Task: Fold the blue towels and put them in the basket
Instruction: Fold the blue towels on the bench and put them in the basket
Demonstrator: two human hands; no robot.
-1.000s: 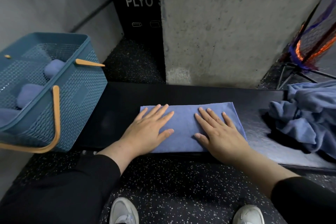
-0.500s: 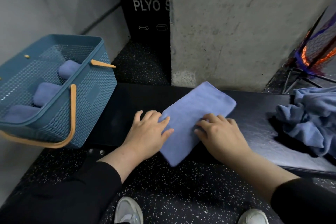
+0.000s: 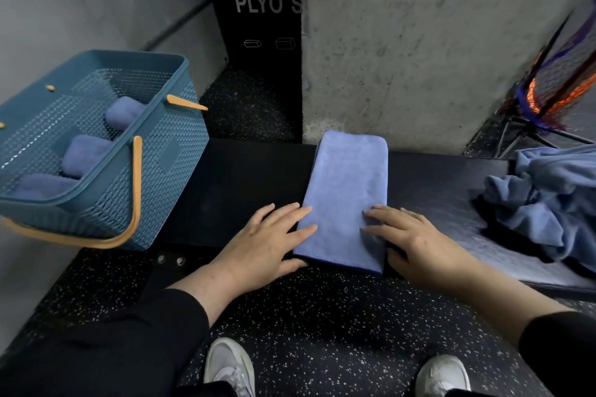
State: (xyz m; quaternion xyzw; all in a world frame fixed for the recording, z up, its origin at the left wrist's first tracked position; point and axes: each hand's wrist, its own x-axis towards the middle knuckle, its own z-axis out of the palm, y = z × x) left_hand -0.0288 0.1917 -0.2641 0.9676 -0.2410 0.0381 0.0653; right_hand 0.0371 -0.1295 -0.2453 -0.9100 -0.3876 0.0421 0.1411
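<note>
So on my feed the folded blue towel (image 3: 346,200) is lying lengthwise on the black bench (image 3: 245,184), long side running away from me, near edge right at the bench's front lip. Left hand (image 3: 264,246) sits flat at the towel's lower left corner, fingers straight and spread, fingertips resting on the cloth, not gripping anything. Right hand (image 3: 416,243) is the same deal on the lower right side, fingers stretched out flat across the towel's edge, nothing pinched.

The teal basket (image 3: 167,151) with the tan handles is off to the left, tilted a bit, one corner on the bench end. I can see three rolled blue towels (image 3: 84,155) inside it already, lined up front to back.

Over on the right end of the bench there's a crumpled heap of unfolded blue towels (image 3: 548,196), well apart from the folded one.

Behind the bench is a concrete pillar (image 3: 435,42) and a black plyo box (image 3: 258,10). Grey sneakers (image 3: 230,367) show at the bottom on the speckled floor.
</note>
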